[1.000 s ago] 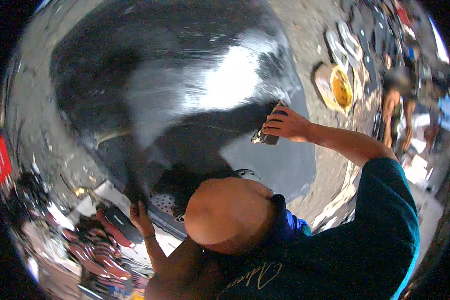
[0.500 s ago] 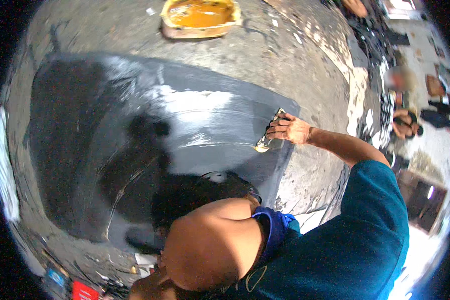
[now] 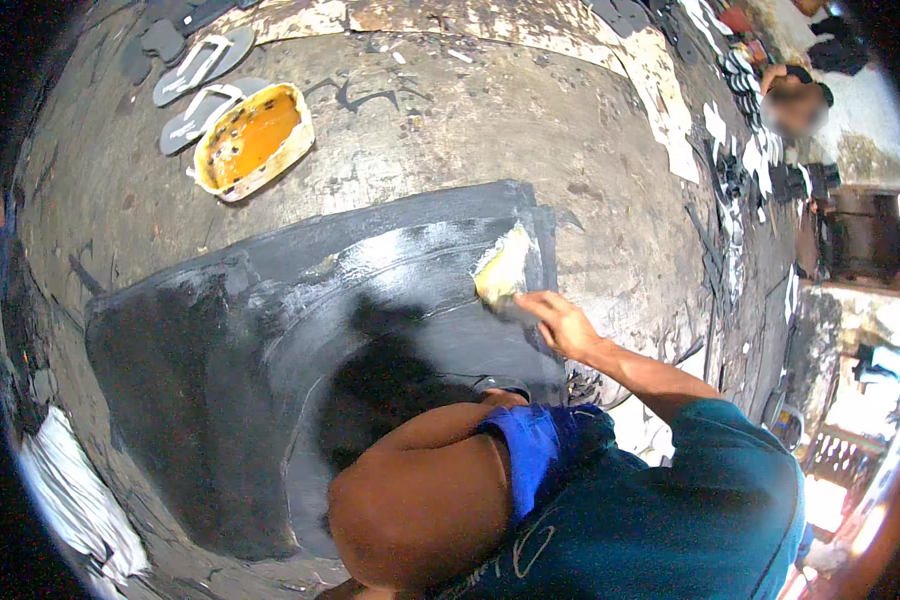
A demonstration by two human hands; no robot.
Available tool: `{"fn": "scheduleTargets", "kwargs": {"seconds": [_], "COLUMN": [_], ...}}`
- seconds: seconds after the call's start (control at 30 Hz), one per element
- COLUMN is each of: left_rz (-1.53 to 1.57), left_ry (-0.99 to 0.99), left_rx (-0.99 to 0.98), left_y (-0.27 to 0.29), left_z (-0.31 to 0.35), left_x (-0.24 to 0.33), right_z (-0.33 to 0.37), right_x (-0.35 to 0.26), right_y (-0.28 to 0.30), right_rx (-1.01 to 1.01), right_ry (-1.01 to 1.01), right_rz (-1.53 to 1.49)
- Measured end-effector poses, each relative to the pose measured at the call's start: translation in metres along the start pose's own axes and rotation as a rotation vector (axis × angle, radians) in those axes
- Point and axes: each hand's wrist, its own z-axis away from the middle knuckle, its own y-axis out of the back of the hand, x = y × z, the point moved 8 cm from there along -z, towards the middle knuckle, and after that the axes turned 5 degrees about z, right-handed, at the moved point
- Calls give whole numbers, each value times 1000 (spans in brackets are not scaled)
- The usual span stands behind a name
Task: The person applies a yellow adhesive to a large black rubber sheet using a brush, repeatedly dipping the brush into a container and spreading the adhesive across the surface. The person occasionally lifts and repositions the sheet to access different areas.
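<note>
My right hand (image 3: pixel 562 325) is closed around the near end of a flat spreader (image 3: pixel 503 265), whose broad face is coated with pale yellow, glue-like paste. The spreader lies over the right end of a dark grey sheet (image 3: pixel 170 430) on the floor. Wet, shiny streaks curve across this sheet, and my shadow falls on its middle. Beyond the sheet's far edge, at the upper left, stands a pale tub (image 3: pixel 282 172) of orange-yellow liquid with dark specks. My left hand is out of sight; my bent knee fills the lower middle.
Grey flip-flops (image 3: pixel 205 65) with white straps lie beside the tub. Worn, pale sheeting (image 3: pixel 660 110) runs along the back and right. Dark and white scraps (image 3: pixel 750 150) pile up at the far right, near another person. A white striped cloth (image 3: pixel 80 500) lies at lower left.
The view has swung, so the tub sits farther left and the flip-flops show. The spreader has turned; its paste-coated face now shows, where before my fingers lay across it.
</note>
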Motion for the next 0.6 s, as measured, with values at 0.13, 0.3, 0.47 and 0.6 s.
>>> {"fn": "scheduleTargets", "kwargs": {"seconds": [0.13,0.3,0.47,0.6], "left_rz": [-48,-98,-118,-120], "left_ry": [-33,-50,-59,-60], "left_rx": [-31,-49,-67,-55], "left_y": [-6,-7,-15,-12], "left_z": [-9,-15,-17,-15], "left_x": [9,13,15,9], "right_z": [1,-49,-132,-172], "right_x": [60,58,73,87], "right_y": [-9,-21,10,26], "right_rx": [91,214,229,-27], "right_ry": [-800,-943,-878,-838], "right_rz": [-122,-92,6,72]}}
